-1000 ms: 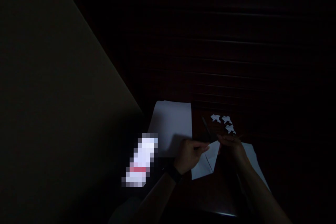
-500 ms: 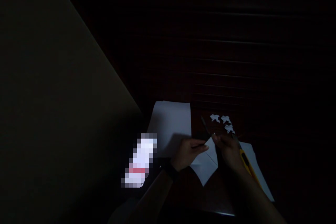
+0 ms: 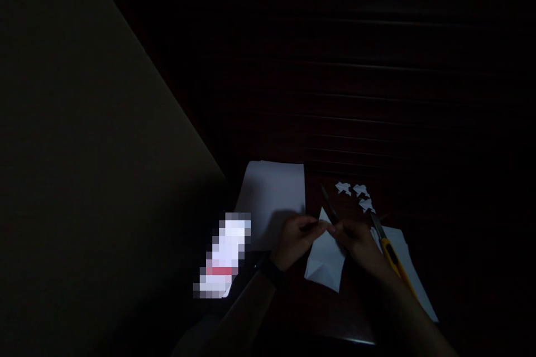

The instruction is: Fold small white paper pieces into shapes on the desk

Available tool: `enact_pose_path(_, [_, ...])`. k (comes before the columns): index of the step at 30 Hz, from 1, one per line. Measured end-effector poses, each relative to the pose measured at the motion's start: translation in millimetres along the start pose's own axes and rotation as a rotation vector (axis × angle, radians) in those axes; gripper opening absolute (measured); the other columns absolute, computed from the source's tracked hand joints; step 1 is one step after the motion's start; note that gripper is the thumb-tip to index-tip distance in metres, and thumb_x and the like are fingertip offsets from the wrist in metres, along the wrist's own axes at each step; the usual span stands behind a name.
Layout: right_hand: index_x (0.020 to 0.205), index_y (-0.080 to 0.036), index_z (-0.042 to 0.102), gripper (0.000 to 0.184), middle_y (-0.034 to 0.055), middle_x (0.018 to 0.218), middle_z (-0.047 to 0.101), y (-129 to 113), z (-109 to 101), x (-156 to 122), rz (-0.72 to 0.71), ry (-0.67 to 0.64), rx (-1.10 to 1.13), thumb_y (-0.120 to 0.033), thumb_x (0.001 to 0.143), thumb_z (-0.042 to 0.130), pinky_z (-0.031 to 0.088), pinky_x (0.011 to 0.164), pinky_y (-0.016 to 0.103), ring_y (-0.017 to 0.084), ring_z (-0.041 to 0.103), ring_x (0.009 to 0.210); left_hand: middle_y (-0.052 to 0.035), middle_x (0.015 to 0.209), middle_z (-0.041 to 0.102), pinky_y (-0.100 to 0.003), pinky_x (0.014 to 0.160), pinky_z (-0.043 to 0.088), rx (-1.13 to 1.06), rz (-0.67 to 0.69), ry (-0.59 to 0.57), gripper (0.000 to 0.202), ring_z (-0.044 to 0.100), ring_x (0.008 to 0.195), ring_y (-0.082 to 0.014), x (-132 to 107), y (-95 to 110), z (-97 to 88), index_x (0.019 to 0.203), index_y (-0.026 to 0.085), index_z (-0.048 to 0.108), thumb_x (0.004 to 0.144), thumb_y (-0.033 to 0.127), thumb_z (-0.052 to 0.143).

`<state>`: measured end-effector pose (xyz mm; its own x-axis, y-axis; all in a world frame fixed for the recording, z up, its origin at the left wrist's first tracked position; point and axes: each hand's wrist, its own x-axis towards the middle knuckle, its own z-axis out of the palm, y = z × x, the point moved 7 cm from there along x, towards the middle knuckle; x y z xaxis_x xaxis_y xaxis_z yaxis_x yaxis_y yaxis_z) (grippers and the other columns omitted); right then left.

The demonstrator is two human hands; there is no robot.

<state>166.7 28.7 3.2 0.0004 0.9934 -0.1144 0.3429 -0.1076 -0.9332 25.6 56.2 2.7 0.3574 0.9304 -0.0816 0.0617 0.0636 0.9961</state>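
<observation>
Left hand (image 3: pixel 295 241) and right hand (image 3: pixel 359 241) nearly meet at lower centre-right of the frame, wrists turned inward, forearms entering from the bottom edge. Fingers (image 3: pixel 317 230) of both pinch the folded white paper (image 3: pixel 325 259) near its pointed upper end, over the dark counter (image 3: pixel 312 318); contact with the surface cannot be told. A yellow-handled cutter (image 3: pixel 392 257) lies beside the right forearm.

– How to describe the folded sheet (image 3: pixel 326 262)?
– As paper, matt, rather smooth between the creases. Likewise for the large sheets (image 3: pixel 274 192) and the small folded pieces (image 3: pixel 343 188).
– And for the cutter (image 3: pixel 388 251)?
– Looks like plastic on the handle (image 3: pixel 395 266), like metal on the blade (image 3: pixel 376 226).
– And for the table (image 3: pixel 318 312)?
– Seems to be of polished wood, glossy along the near edge (image 3: pixel 358 341).
</observation>
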Motion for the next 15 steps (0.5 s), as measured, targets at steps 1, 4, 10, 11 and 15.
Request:
enact_pose_path(1, [0.055,-0.018,0.046,0.038,-0.0047,0.052,0.038,-1.4,5.2,-1.3,-0.009,-0.050,0.012,-0.045,0.079,0.055,0.026,0.045,0.022,0.010,0.034,0.050,-0.0043,0.073,0.067,-0.022,0.059,0.044,-0.031,0.003,0.001,0.031,0.060,0.070,-0.0167,0.0,0.9,0.0,0.074,0.014,0.067,0.075,0.044,0.059])
enact_pose_path(4, [0.052,-0.018,0.043,0.040,-0.0052,0.052,0.035,-8.3,18.0,-5.2,-0.028,-0.152,0.030,-0.045,0.079,0.055,0.024,0.046,0.023,0.009,0.030,0.049,-0.0043,0.068,0.066,-0.022,0.056,0.042,-0.086,-0.021,0.046,0.032,0.059,0.065,-0.0157,0.0,-2.8,-1.7,0.067,0.013,0.066,0.075,0.043,0.059])
enact_pose_path(10, [0.053,-0.017,0.046,0.040,-0.0055,0.052,0.034,-15.9,23.8,-6.8,0.006,-0.192,0.096,-0.045,0.080,0.054,0.023,0.046,0.023,0.009,0.028,0.049,0.0021,0.050,0.052,-0.019,0.045,0.031,-0.043,-0.027,0.216,0.033,0.046,0.048,-0.0086,-0.7,-5.3,-14.2,0.055,0.013,0.060,0.070,0.042,0.065])
enact_pose_path(11, [0.052,-0.017,0.046,0.040,-0.0056,0.052,0.034,-15.7,24.4,-6.9,0.011,-0.198,0.106,-0.046,0.080,0.054,0.023,0.045,0.023,0.009,0.028,0.048,0.0030,0.048,0.049,-0.019,0.043,0.029,-0.026,-0.028,0.235,0.034,0.043,0.047,-0.0078,-0.6,-4.3,-16.5,0.053,0.013,0.059,0.070,0.043,0.065])
enact_pose_path(15, [0.052,-0.017,0.047,0.041,-0.0058,0.050,0.037,-11.5,22.7,-5.7,0.020,-0.145,0.123,-0.048,0.078,0.055,0.023,0.045,0.023,0.009,0.031,0.047,0.0025,0.050,0.050,-0.019,0.043,0.030,-0.004,-0.013,0.227,0.037,0.044,0.048,-0.0078,0.6,-0.9,-19.3,0.055,0.012,0.060,0.070,0.047,0.063])
